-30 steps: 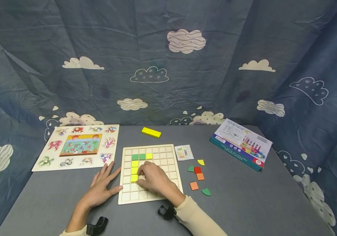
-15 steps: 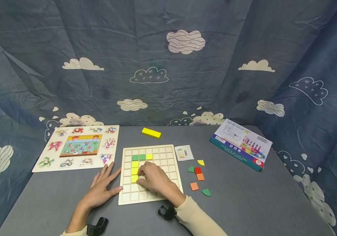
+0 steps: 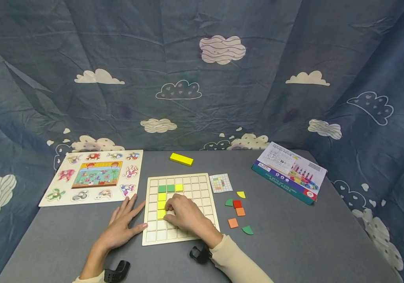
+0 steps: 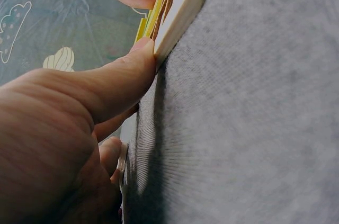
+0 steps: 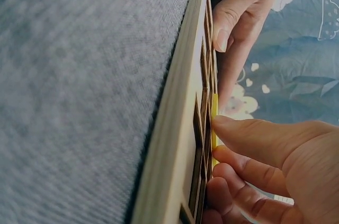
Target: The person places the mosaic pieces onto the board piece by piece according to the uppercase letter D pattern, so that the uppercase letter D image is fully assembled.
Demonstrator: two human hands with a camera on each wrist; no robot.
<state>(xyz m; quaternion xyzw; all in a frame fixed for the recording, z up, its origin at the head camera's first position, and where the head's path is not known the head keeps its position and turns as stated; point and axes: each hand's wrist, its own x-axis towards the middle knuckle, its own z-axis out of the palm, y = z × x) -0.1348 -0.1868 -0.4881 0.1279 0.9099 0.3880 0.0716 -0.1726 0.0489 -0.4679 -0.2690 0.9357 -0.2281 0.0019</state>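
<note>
A light wooden grid board (image 3: 152, 236) lies on the table with two green tiles (image 3: 166, 188) and several yellow square tiles (image 3: 161, 214) in its cells. My left hand (image 3: 122, 224) lies spread on the table to the left, its thumb (image 4: 140, 54) touching the board's edge. Over the middle of the board, my right hand (image 3: 187, 216) has its fingers curled down. In the right wrist view, its thumb and index finger pinch at a yellow tile (image 5: 214, 102); the hand hides part of the cells beneath it.
Right of the board lie a small pattern card (image 3: 220, 183) and loose orange (image 3: 233, 223), red (image 3: 237, 204), green (image 3: 247, 230) and yellow (image 3: 241, 194) pieces. A yellow bar (image 3: 181, 159) lies behind. A picture puzzle board (image 3: 58, 192) is far left, a box (image 3: 288, 173) far right.
</note>
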